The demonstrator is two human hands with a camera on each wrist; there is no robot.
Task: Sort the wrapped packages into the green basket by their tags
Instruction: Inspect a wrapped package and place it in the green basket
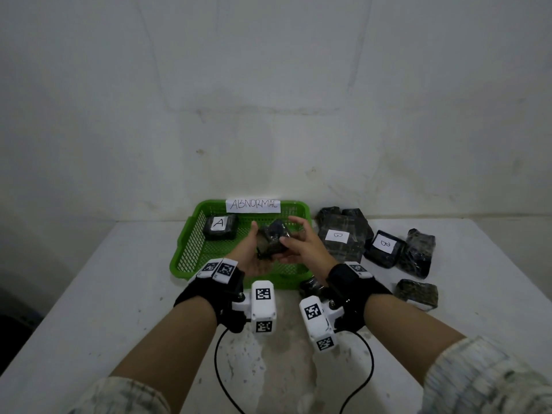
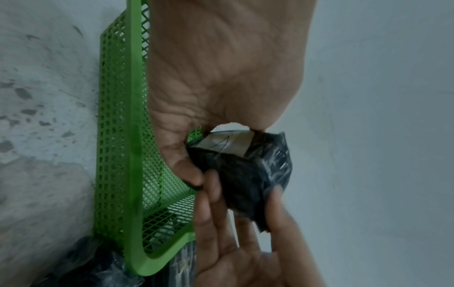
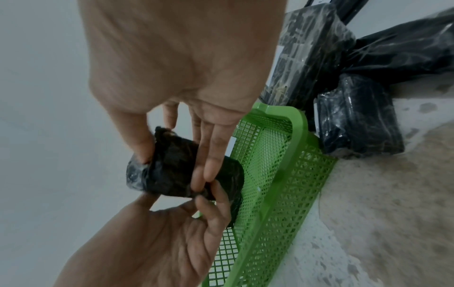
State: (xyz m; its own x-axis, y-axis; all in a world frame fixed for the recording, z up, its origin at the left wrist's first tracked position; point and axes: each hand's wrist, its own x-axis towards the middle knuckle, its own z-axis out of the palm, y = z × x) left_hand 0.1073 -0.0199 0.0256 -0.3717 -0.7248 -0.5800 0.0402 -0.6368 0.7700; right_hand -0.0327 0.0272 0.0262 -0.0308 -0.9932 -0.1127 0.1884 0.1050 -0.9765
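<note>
Both hands raised over the green basket point(image 1: 191, 234), a dark plastic-wrapped package point(image 1: 273, 239) between them, clear of the basket floor. Left hand point(image 1: 254, 258) palm-up beneath it, thumb and fingers curled round the lower end. Right hand point(image 1: 301, 243) on the other side, thumb pressed into one end and fingers laid along the face, pinching it. From the left wrist view, a white tag with a handwritten "A" on this package point(image 2: 248, 174), partly hidden behind the palm point(image 2: 221, 68). From the right wrist view, the same package point(image 3: 172, 167) gripped by both sets of fingers point(image 3: 209, 159). Basket at the desk's far edge, left of centre, with a paper sign point(image 1: 253, 205) reading "ABNORMAL" on its far wall. In the basket's far-left corner, one package tagged "A" point(image 1: 220, 226). Right of the basket on the desk point(image 1: 119, 294), a cluster of dark packages, two of them tagged "B" point(image 1: 337, 236) point(image 1: 384, 245), others with no tag visible point(image 1: 416, 253). One more untagged package point(image 1: 416, 292) near the right wrist.
</note>
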